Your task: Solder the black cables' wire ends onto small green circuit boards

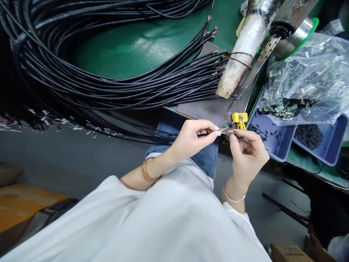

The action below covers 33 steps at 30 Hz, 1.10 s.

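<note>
Left hand (191, 140): thumb and forefinger pinch a black cable (202, 135) close to its stripped end.
Wire ends: fine coloured wires (224, 128) fan out just right of the left fingertips, between the two hands.
Right hand (249, 149): thumb and forefinger pressed together on a thin strand (227, 132); too small for me to tell its kind.
Yellow clip (240, 119): just beyond the right fingertips, at the near edge of a dark plate (207, 105).
Iron: soldering iron (268, 51) with perforated barrel, angled down over the plate, right of a whitish tube (240, 63).
Cable bundle (131, 89): many black cables curving over the green table (120, 58), far left, their stripped ends toward the tube.
Solder: green-rimmed spool (297, 38), far right.
Trays: two blue-purple trays (285, 151), right; small black pieces (309, 136) heaped in the right one.
Bag: clear plastic bag (308, 72) of small circuit boards (289, 108), lying across both trays.
</note>
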Each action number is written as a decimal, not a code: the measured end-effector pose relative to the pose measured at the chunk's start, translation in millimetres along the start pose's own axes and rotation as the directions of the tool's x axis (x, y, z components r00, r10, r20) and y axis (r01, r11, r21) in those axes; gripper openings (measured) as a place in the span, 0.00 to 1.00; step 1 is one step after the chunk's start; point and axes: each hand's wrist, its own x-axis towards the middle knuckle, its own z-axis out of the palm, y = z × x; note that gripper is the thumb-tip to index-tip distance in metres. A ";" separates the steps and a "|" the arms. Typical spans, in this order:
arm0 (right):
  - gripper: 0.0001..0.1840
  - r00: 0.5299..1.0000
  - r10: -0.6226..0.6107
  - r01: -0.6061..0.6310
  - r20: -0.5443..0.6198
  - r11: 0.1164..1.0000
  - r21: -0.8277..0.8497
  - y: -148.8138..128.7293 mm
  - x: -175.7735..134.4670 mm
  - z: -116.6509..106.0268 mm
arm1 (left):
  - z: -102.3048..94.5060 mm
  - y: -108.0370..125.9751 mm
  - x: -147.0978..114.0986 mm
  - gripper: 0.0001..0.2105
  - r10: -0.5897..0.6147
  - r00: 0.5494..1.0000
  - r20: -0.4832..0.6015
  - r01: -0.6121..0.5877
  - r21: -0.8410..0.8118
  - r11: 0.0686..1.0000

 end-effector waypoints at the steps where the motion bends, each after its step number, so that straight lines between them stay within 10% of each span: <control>1: 0.04 1.000 0.003 -0.003 -0.002 1.000 0.005 -0.1 0.2 -0.4 | 0.1 0.5 -0.1 0.05 0.003 1.000 0.003 -0.003 0.002 1.000; 10: 0.03 0.991 -0.067 0.087 0.114 0.979 -0.186 -4.0 -3.3 -0.7 | -5.0 1.1 -1.8 0.04 0.110 0.992 0.065 -0.118 0.128 0.985; 15: 0.11 1.000 0.014 -0.014 0.014 1.000 -0.004 -2.2 9.1 -6.4 | -7.9 5.6 -4.2 0.05 0.105 0.988 0.112 -0.117 0.109 0.987; 22: 0.11 0.944 0.160 -0.200 0.288 0.973 0.117 2.1 24.6 -13.9 | -8.6 10.4 0.6 0.05 0.097 0.984 0.146 -0.102 0.022 0.995; 33: 0.05 0.989 0.049 -0.058 0.137 0.996 0.065 -0.7 17.8 -9.6 | -1.5 7.1 4.1 0.03 -0.006 0.997 0.073 0.010 -0.057 0.998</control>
